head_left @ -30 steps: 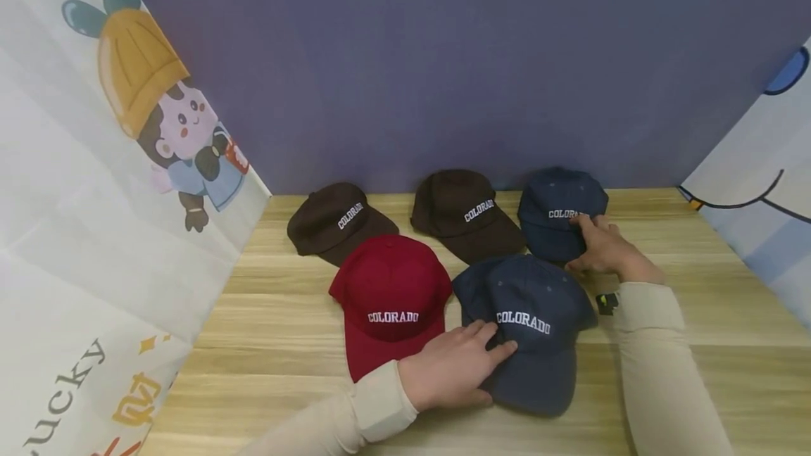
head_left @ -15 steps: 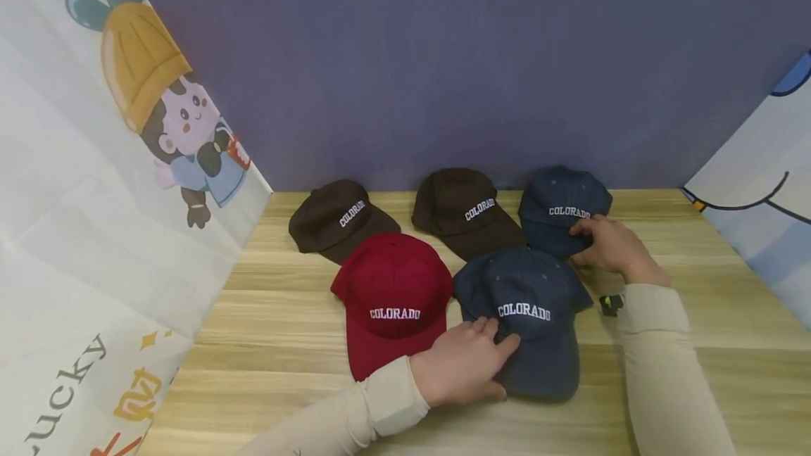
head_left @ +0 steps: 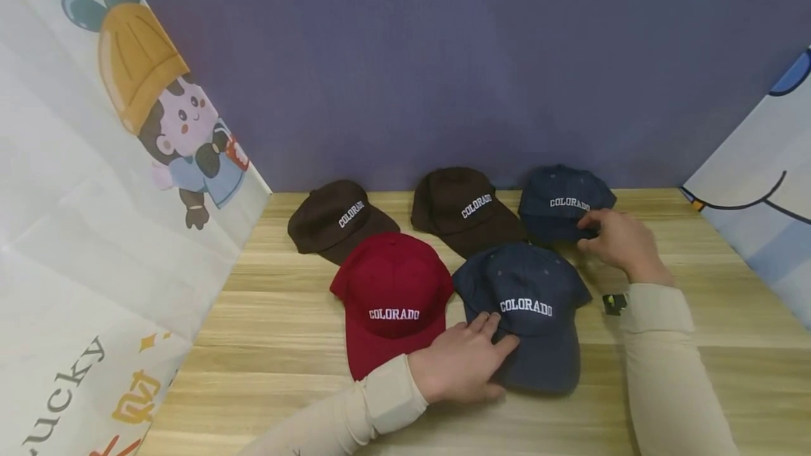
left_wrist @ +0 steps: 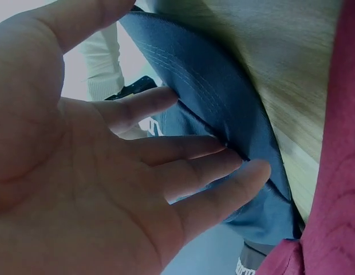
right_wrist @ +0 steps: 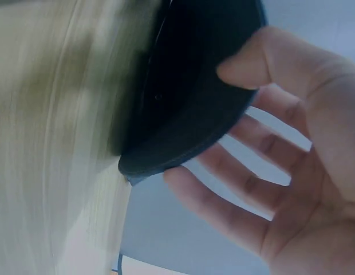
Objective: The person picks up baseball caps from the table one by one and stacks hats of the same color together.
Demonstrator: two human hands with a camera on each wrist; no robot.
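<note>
Rear navy cap (head_left: 560, 192): sitting at the back of the table (head_left: 279, 343), just in front of the blue wall (head_left: 443, 69), tilting up at the brim.
Right hand (head_left: 624, 241): pinching that brim, pressing its underside with the thumb and backing it with the fingers on the other side.
Front navy cap (head_left: 538, 301): lying nearer, pointing its brim away from the blue wall.
Left hand (head_left: 462, 361): holding the fingers nearly straight over the cap's left side, seemingly touching near the brim seam.
Red cap (head_left: 393, 287): lying just left of the Front navy cap.
Left brown cap (head_left: 332, 220): sitting behind the Red cap.
Right brown cap (head_left: 462, 206): sitting between the Left brown cap and the Rear navy cap.
Lettering (head_left: 394, 314): reading COLORADO in white across all five caps.
</note>
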